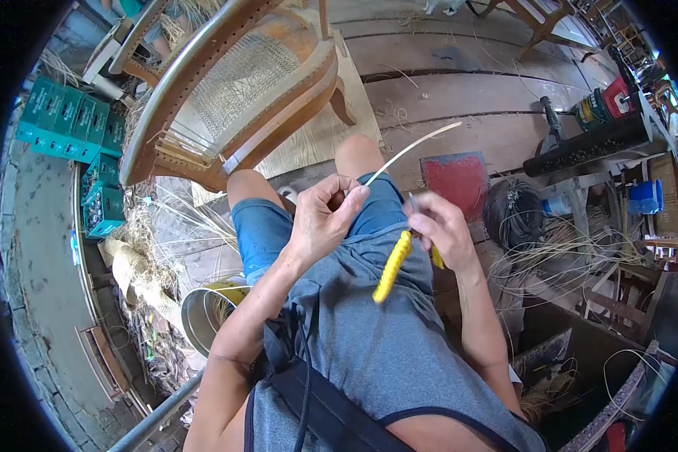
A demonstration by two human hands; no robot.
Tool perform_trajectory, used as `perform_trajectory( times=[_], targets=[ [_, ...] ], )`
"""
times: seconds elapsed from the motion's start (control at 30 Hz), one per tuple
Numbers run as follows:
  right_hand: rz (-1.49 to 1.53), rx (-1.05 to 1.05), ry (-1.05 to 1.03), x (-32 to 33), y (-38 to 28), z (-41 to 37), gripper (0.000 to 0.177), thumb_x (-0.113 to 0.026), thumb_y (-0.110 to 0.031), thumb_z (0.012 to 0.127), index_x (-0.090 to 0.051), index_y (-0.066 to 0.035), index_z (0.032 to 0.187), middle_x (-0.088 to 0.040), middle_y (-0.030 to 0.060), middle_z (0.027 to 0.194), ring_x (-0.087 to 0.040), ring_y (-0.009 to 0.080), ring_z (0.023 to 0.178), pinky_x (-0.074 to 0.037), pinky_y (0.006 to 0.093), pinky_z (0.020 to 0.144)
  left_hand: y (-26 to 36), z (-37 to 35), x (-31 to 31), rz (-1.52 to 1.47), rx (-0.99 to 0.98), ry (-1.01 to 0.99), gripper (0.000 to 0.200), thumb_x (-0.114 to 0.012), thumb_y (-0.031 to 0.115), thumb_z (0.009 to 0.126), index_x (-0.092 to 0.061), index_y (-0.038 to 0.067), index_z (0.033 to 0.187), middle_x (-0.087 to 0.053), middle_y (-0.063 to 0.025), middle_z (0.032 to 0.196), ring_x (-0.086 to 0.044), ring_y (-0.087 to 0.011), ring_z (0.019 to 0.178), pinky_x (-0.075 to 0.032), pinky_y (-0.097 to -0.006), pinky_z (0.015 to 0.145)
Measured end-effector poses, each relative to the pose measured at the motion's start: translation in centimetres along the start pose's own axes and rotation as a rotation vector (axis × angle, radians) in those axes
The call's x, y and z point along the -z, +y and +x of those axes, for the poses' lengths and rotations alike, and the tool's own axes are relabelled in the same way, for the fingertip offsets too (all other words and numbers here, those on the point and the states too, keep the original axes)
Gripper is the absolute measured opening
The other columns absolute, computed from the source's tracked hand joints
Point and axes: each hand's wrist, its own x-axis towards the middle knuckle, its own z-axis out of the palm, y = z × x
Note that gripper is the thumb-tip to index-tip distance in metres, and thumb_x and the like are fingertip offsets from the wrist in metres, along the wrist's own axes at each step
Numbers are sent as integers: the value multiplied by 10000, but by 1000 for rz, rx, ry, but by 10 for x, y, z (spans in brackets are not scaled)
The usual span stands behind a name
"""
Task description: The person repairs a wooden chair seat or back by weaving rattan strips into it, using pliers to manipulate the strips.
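My left hand (322,217) pinches a thin, pale cane strip (416,145) between thumb and fingers, above my lap. The strip's free end curves up and to the right. My right hand (446,232) is closed around yellow-handled pliers (393,270). One ridged yellow handle hangs down toward my shirt, and a bit of the other shows under the palm. The small metal jaws point up near my thumb, apart from the strip. In front of my knees stands a wooden chair (279,120) with a woven cane panel (237,79) and loose strands at its lower left corner.
Green crates (71,117) are stacked at the left. A metal bucket (201,320) stands beside my left arm. On the right lie a red board (455,181), a dark wire coil (514,211), loose cane strands (554,260) and a black cylinder (587,147).
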Motion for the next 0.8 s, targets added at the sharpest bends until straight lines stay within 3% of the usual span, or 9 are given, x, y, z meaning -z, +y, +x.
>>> perform_trajectory(
  times=[0.1,0.17,0.23,0.3,0.43,0.8],
  targets=[
    [138,-49,-101,-28,-18,32,190,-605,-195,918,-612,-22,999,-562,2,714,-474,29,524,-378,182,453,-5,3,3,56,-28,-43,149,-649,137,914,-634,-4,869,-499,62,610,-389,4,542,-316,-186,463],
    [194,-80,-173,-32,-15,45,214,-607,-212,927,-623,-31,1039,-564,-4,709,-466,26,505,-370,178,440,-4,4,8,145,-190,-61,131,-652,116,907,-638,-11,878,-547,40,621,-429,2,547,-364,-191,476],
    [-12,-7,-84,-30,-13,60,304,-594,-170,943,-576,12,1186,-587,21,729,-467,16,489,-378,161,437,-2,7,19,69,-97,-60,116,-641,99,911,-644,-14,887,-593,27,639,-481,-3,572,-413,-200,504],
    [37,-22,-85,-31,-17,68,303,-603,-171,937,-582,8,1181,-598,27,730,-467,17,478,-376,161,426,-9,9,34,-70,45,-109,116,-628,95,918,-649,-18,910,-624,16,674,-518,-12,608,-434,-208,528],
    [169,-60,-221,-49,-18,74,196,-635,-159,921,-602,-6,1039,-619,21,708,-452,14,450,-347,172,389,1,16,32,-178,44,-125,156,-602,118,939,-649,-31,939,-638,-10,742,-544,-38,676,-457,-211,581],
    [172,-88,-192,-40,-17,88,161,-666,-139,899,-608,-8,973,-626,31,717,-468,19,451,-347,159,393,6,30,38,-1,-38,-158,139,-581,113,944,-643,-12,945,-647,-59,734,-574,-69,659,-479,-248,583]
  ],
)
